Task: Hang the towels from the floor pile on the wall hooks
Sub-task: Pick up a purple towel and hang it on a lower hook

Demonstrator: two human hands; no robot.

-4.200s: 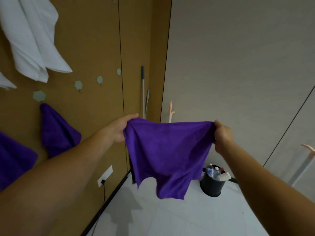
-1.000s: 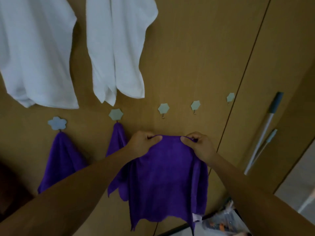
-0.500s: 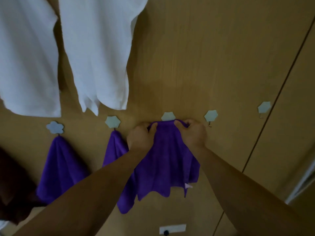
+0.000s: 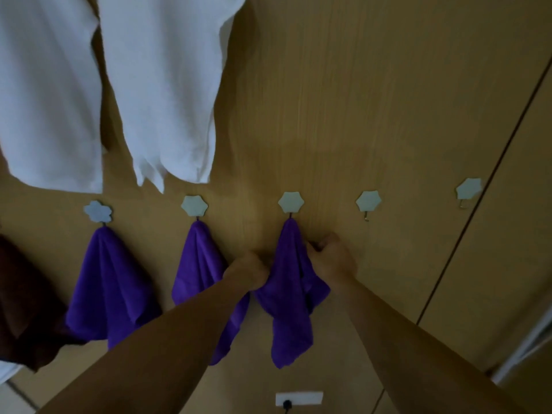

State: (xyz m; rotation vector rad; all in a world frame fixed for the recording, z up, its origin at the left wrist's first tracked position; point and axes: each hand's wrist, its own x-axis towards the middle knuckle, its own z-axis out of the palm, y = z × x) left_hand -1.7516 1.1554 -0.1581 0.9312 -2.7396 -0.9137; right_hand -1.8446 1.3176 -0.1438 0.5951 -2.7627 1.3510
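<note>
We are holding the third purple towel (image 4: 291, 282) with both hands while it is hanging by its top from the middle hook (image 4: 291, 202). Our left hand (image 4: 248, 271) is curling its fingers into the cloth's left side. Our right hand (image 4: 330, 256) is gripping a fold on its right side, just below the hook; neither hand is letting go yet.

To the left, two more purple towels (image 4: 110, 282) are already hanging from their own hooks (image 4: 194, 205), side by side. Two white towels (image 4: 167, 85) are draping down from higher up the wall, and a dark brown cloth (image 4: 21, 300) is hanging at the far left edge.

We are judging this towel as all but hung; what is remaining for it is opening the fingers and seeing that the cloth is staying on its hook. To the right, two bare hooks (image 4: 368, 201) are waiting, so there is room for more. The floor pile is lying outside our view, so we cannot tell how many towels are waiting there, or whether any are.
</note>
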